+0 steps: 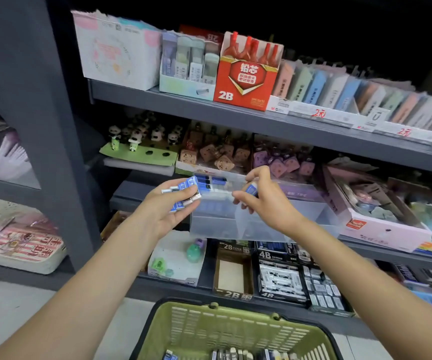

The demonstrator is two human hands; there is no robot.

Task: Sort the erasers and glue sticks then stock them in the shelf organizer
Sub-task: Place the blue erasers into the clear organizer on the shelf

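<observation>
Now right hand (pixel 263 197) pinching one eraser (pixel 251 188) just right of organizer's (pixel 217 222) stocked row; left hand (pixel 169 203) gripping spare erasers (pixel 183 192)

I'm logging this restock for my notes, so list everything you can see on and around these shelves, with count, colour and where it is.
erasers in left hand: a handful, blue and white, held before the organizer
eraser in right hand: one, blue and white, above the organizer
clear organizer: one, translucent, middle shelf, a row of erasers at its back
red 2B box: one, top shelf
panda figures: several, black and white, on a green stand
green basket: one, below, more erasers inside
2B and 4B boxes: several, dark, bottom shelf
left hand: grips the handful
right hand: pinches the single eraser
</observation>
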